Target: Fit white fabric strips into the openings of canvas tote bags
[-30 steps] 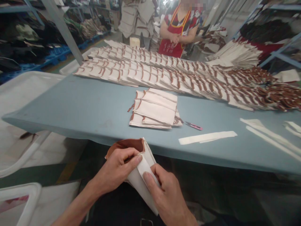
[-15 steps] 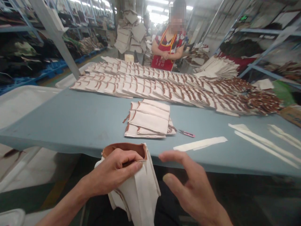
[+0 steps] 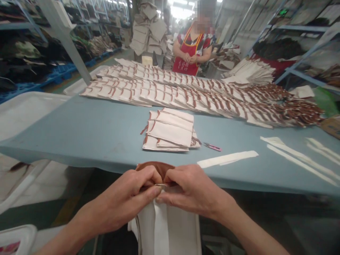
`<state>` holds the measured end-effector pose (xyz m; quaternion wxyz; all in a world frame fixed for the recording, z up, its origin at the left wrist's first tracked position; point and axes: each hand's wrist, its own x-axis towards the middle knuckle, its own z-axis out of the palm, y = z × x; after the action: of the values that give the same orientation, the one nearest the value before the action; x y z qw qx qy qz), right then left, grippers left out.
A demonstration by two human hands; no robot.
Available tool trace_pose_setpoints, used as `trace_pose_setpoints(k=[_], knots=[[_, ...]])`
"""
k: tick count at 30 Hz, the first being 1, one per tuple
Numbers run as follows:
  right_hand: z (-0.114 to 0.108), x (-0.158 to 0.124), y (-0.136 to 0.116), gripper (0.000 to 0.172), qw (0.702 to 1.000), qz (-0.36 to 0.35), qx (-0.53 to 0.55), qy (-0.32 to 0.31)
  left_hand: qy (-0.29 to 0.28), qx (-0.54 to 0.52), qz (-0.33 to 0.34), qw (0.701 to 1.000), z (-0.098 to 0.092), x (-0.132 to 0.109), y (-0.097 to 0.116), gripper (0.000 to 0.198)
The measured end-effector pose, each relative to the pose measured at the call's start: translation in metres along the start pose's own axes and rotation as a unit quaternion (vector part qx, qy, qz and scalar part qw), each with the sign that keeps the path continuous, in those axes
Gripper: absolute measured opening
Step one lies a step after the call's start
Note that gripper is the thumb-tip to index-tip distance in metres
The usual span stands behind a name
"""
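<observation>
A cream fabric piece with a brown inner edge, like a sewn bag or pouch, hangs before me at the table's front edge. My left hand pinches its upper rim between thumb and fingers. Close against it, my right hand is closed on the same rim, the two thumbs almost meeting. A pale strip runs down the fabric below the thumbs. Beyond the hands, a small stack of cream pieces with brown edging lies on the blue-grey table. Pink-handled thread snips rest right of the stack.
Cream strips lie at the right of the table. Long overlapping rows of brown-edged cream pieces cover its far side. Behind them stands a person in a red apron. White plastic bins are at the left, by a metal post.
My right hand, open and apart before, has come left and gripped the fabric rim beside my left hand. The fabric piece has turned to face me more squarely.
</observation>
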<state>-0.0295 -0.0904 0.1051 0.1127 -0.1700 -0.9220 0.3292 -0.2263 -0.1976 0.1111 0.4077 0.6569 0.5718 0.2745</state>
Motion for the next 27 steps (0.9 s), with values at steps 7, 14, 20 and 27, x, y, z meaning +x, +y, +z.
trace_pose_setpoints(k=[7, 14, 20, 27], knots=[[-0.001, -0.001, -0.001, 0.047, 0.997, 0.033, 0.075, -0.003, 0.047, 0.055, 0.030, 0.997, 0.009, 0.007, 0.002, 0.017], [0.015, -0.006, 0.012, 0.063, 0.914, 0.079, 0.397, -0.022, 0.032, 0.154, 0.184, 0.970, 0.011, 0.003, -0.014, 0.027], [0.021, -0.013, 0.016, 0.055, 0.843, 0.152, 0.510, -0.076, 0.024, 0.214, 0.303, 0.928, 0.009, 0.005, -0.023, 0.022], [0.002, -0.029, 0.006, 0.025, 0.975, 0.019, 0.222, -0.013, -0.038, 0.060, 0.108, 0.992, 0.001, 0.002, -0.005, 0.005]])
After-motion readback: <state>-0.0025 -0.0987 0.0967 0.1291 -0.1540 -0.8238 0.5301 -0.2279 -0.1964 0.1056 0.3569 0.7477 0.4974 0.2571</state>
